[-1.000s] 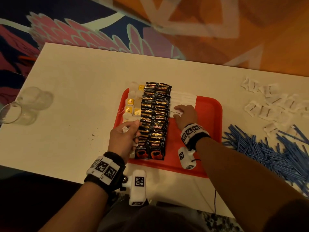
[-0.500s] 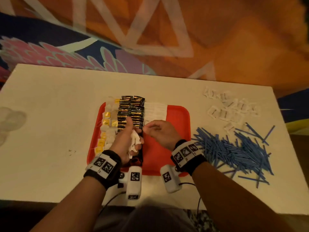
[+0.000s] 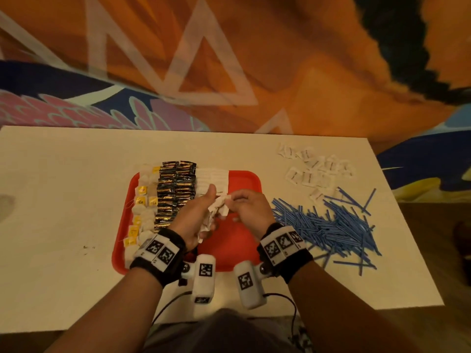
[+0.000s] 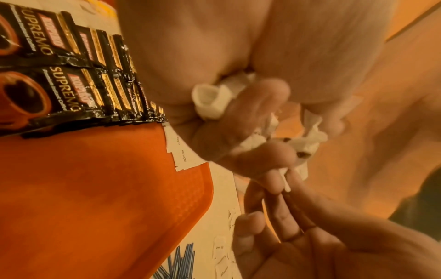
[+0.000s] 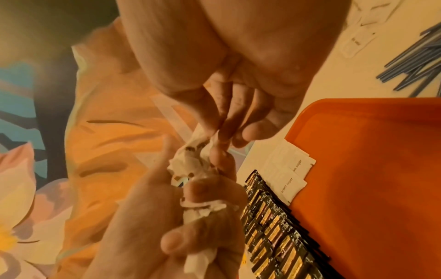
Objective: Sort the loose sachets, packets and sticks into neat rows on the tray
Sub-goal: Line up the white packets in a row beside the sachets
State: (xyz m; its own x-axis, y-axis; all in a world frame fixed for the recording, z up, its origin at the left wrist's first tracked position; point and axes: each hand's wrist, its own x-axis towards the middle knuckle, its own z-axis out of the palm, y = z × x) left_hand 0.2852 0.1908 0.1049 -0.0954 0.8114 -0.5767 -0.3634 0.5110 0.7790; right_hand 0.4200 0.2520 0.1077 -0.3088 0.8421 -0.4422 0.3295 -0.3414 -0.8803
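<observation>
Above the red tray (image 3: 244,179) my left hand (image 3: 196,215) grips a bunch of crumpled white sachets (image 3: 216,212), seen close in the left wrist view as white sachets (image 4: 210,102) and in the right wrist view as white sachets (image 5: 190,166). My right hand (image 3: 244,207) pinches one sachet at the top of that bunch with thumb and fingertips (image 5: 222,139). On the tray lie rows of tea bags (image 3: 142,200), black coffee packets (image 3: 175,189) and white brown-sugar sachets (image 3: 212,178).
A heap of blue sticks (image 3: 328,225) lies on the white table (image 3: 63,200) right of the tray. Several loose white sachets (image 3: 313,171) lie behind the heap. The right half of the tray floor is bare. Patterned carpet lies beyond the table.
My right hand left the sugar row and came to the bunch in my left hand. Both hands rose above the tray's middle. The head view shifted right.
</observation>
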